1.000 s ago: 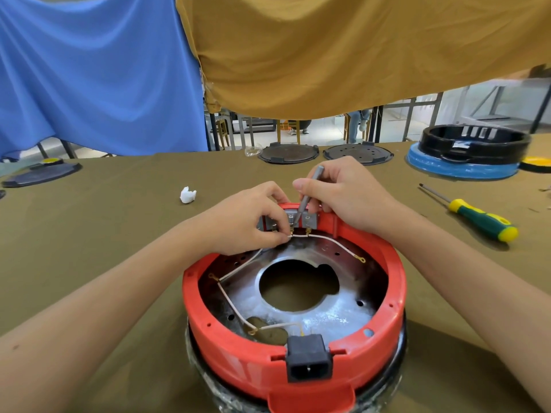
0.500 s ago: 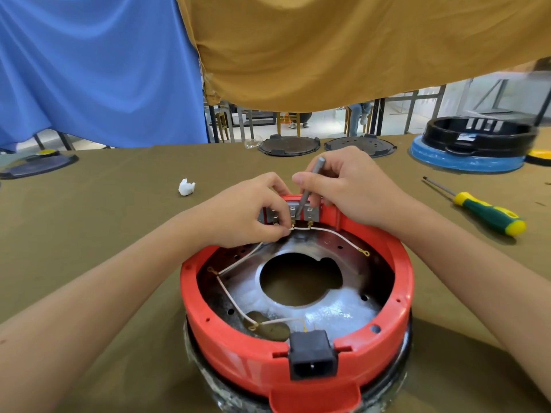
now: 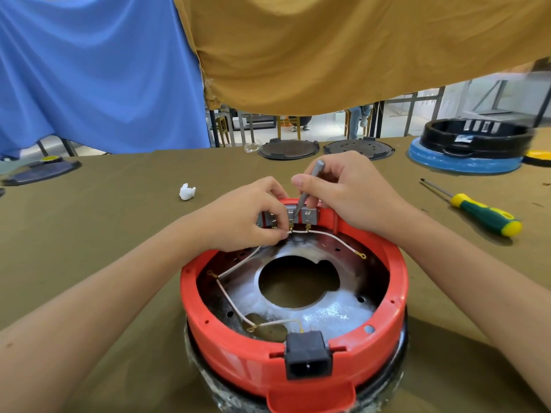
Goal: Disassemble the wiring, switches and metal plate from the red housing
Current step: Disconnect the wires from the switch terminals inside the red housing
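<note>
Red housing (image 3: 293, 365) stands on the olive worktop (image 3: 89, 234) close to the person, and little looks removed so far. Inside it the metal plate (image 3: 328, 314) still lies, the white wiring (image 3: 331, 235) still joins the switches (image 3: 308, 216) at the far rim. The right hand (image 3: 351, 192) pinches a thin grey tool (image 3: 307, 189) at a terminal; the left hand (image 3: 247, 219) pinches a wire there.

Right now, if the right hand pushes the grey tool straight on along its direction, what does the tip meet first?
Most likely the switch terminals at the red housing's far rim; the tool in the right hand already seems there, though depth is unclear.
</note>
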{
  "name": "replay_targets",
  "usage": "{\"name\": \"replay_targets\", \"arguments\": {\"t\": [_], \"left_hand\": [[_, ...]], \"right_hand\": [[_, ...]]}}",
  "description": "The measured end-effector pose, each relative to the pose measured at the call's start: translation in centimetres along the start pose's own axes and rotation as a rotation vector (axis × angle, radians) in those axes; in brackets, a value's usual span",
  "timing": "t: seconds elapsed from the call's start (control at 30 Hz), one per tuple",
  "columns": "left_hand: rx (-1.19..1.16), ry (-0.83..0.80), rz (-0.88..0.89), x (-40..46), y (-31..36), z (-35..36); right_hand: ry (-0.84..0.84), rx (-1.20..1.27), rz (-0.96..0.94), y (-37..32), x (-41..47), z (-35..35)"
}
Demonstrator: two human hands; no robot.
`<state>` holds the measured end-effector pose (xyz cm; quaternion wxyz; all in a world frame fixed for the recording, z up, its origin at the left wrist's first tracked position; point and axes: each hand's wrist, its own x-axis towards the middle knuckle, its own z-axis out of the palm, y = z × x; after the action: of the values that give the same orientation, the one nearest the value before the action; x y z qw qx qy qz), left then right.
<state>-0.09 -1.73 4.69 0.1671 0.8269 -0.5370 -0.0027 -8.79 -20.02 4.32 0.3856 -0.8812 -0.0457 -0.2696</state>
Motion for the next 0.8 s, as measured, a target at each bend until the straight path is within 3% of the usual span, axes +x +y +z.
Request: {"name": "replay_targets", "arguments": {"t": [0.53, 0.8], "left_hand": [[0.010, -0.022, -0.008, 0.0, 0.1, -0.1], [0.004, -0.009, -0.014, 0.0, 0.1, 0.0]], "right_hand": [[-0.026, 0.104, 0.136, 0.4, 0.8, 0.0], [-0.041, 0.003, 0.002, -0.2, -0.3, -0.3]]}}
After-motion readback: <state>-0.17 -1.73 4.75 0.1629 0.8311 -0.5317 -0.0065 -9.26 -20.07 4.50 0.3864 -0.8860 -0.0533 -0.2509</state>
